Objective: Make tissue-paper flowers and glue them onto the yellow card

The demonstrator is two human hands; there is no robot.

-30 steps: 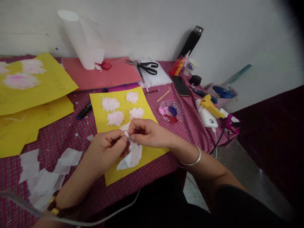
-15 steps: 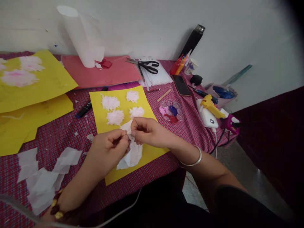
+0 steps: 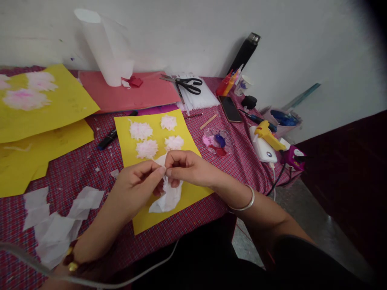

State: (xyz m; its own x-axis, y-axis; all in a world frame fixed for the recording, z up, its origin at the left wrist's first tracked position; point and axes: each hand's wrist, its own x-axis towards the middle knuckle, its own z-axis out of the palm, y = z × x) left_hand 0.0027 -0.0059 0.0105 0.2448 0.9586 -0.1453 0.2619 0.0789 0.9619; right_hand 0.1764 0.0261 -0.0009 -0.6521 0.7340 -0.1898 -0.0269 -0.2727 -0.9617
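Head view: bare left hand [image 3: 137, 185] and right hand [image 3: 190, 169] meet over a smooth yellow sheet [image 3: 145, 221], thumb and forefinger of each pressed together at the tips, pinching a bit of white tissue paper [image 3: 169, 199]. The pinched part is mostly hidden; the rest, thin, creased and faintly see-through, spreads beneath the fingers over the yellow sheet. Just beyond the hands, four ruffled tufts [image 3: 141, 131], ragged-edged and tinged pink, sit on the same sheet. Flat, overlapping tissue squares [image 3: 57, 229] lie near the left forearm on a checked woven tablecloth [image 3: 78, 169]. To the right are a clear, scalloped plastic palette [image 3: 216, 132] with pink, blue and red paint in its wells, and a flat wooden stick [image 3: 208, 121]. Black-handled scissors [image 3: 189, 85] lie at the back, right of a tall white paper roll [image 3: 101, 48] standing on a matte red folder [image 3: 145, 94]. A yellow glue gun [image 3: 270, 135] rests across a glossy white box [image 3: 262, 149]. Any lettering on the squeeze bottles [image 3: 223, 85] or the patterned cup [image 3: 242, 85] is too small to read.
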